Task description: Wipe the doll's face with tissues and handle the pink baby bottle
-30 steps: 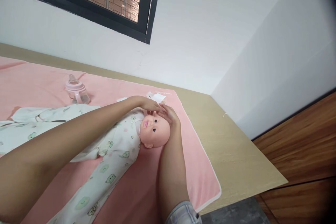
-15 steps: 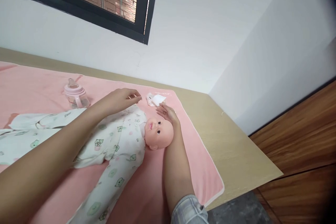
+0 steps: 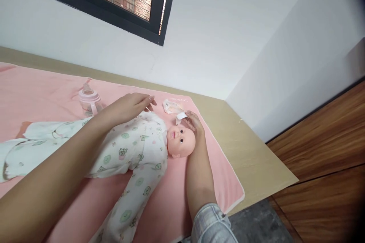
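Observation:
A baby doll in white pajamas with green bear prints lies on its back. Its bare head points to the right, against my right forearm. Just beyond the head, my right hand pinches a small white tissue-like piece. Part of that piece hangs down near the doll's cheek. A crumpled clear plastic wrapper lies close by on the blanket. Over the doll's far shoulder hovers my left hand, fingers loosely stretched with nothing in them. My left forearm crosses above the doll's body.
A pink-lidded baby bottle with a handle stands beyond the doll's legs. The pink blanket covers much of the tan tabletop. A wall and a dark-framed window rise behind it; wooden panels are at right.
My right hand has taken the white piece and drawn it away from the plastic wrapper, toward the doll's head. The left hand stays over the shoulder. The view has shifted slightly.

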Motion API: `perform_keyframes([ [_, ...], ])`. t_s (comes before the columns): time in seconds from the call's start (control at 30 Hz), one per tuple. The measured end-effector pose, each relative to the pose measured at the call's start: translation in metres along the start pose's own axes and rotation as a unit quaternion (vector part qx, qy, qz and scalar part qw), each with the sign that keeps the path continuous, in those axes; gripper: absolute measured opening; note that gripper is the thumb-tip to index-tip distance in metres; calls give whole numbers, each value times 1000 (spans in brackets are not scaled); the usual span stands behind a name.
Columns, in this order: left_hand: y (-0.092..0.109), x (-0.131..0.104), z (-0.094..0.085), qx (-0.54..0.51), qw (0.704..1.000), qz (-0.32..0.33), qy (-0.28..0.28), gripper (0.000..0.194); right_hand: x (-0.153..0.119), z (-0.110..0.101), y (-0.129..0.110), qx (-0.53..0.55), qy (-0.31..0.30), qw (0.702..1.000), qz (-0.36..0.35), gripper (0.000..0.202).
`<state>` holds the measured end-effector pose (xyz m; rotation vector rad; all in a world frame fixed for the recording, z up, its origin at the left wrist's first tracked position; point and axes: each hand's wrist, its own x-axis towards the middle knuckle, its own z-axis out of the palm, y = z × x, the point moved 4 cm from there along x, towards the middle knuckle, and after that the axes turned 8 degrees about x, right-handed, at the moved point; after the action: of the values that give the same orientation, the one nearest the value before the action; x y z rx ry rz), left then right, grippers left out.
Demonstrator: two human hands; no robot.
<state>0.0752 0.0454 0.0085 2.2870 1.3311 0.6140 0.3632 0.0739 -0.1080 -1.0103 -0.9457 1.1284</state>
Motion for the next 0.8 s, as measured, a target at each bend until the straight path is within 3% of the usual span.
perform_keyframes([
  [0.23,-2,1,3,-1,999,55,0,46,-7,13,-45,-26,-104,994,-18,36],
  [0.43,3,3,13,-30,993,106,30,48,-29,55,-84,-132,-198,968,-81,36],
  [0.6,9,2,16,-22,992,123,26,55,-50,91,-98,-149,-280,943,-99,33],
  [0.8,14,-2,12,-63,988,136,-39,35,-63,104,-106,-168,-297,932,-120,36],
])
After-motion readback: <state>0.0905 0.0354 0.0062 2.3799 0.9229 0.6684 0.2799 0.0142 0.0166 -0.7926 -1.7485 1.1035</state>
